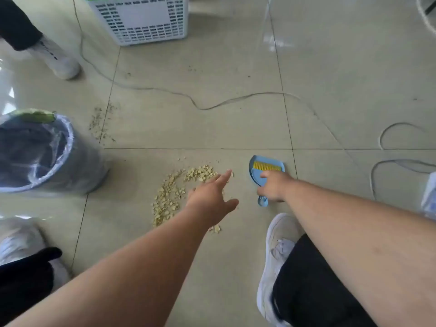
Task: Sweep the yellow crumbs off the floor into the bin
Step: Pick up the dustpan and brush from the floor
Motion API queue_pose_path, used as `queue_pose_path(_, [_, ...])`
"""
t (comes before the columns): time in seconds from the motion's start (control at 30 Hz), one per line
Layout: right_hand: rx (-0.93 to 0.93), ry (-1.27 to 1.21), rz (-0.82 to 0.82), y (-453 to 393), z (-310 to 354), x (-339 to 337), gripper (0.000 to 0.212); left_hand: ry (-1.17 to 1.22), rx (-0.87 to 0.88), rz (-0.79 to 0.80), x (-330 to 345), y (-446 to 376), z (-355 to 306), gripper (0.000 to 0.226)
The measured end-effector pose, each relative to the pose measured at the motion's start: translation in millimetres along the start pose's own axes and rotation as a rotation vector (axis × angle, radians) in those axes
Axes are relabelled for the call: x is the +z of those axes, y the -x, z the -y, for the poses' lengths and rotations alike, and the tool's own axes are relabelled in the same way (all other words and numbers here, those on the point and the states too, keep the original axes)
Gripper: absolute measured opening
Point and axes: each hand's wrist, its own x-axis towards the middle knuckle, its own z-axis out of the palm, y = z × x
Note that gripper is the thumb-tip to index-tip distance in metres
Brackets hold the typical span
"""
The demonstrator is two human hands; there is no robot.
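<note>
Yellow crumbs (168,197) lie in a curved heap on the grey tiled floor, with a denser pile (200,173) at the top. My left hand (211,199) hovers over the heap, fingers spread, holding nothing. To the right lies a small blue dustpan (256,172) with a yellow-bristled brush (266,166) resting in it. My right hand (273,186) lies on the handles of the pan and brush, fingers curling around them. The bin (77,161), lined with a clear bag, stands at the left.
A thin trail of crumbs (100,123) lies beside the bin. A grey cable (200,107) runs across the floor, more cable loops at right (387,138). A white slatted crate (141,20) stands at the top. Another person's shoe (63,64) is upper left; my shoe (276,256) is below.
</note>
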Motion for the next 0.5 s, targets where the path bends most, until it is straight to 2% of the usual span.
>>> queue_pose_path(0.17, [0.168, -0.020, 0.003, -39.7, -12.6, 18.3, 0.047, 0.042, -0.092, 0.119, 31.2, -20.5, 27.2, 0.094])
queue_pose_path(0.23, [0.250, -0.099, -0.025, -59.1, -10.6, 27.6, 0.056, 0.068, -0.093, 0.147, 40.8, -30.5, 38.3, 0.093])
queue_pose_path(0.37, [0.331, -0.169, -0.058, -83.6, -5.8, 63.0, 0.090, 0.099, -0.093, 0.183, 54.5, -42.1, 60.9, 0.093])
queue_pose_path(0.5, [0.389, -0.288, -0.099, -90.6, -0.3, 89.2, 0.086, 0.135, -0.111, 0.205, 65.2, -48.6, 80.8, 0.093])
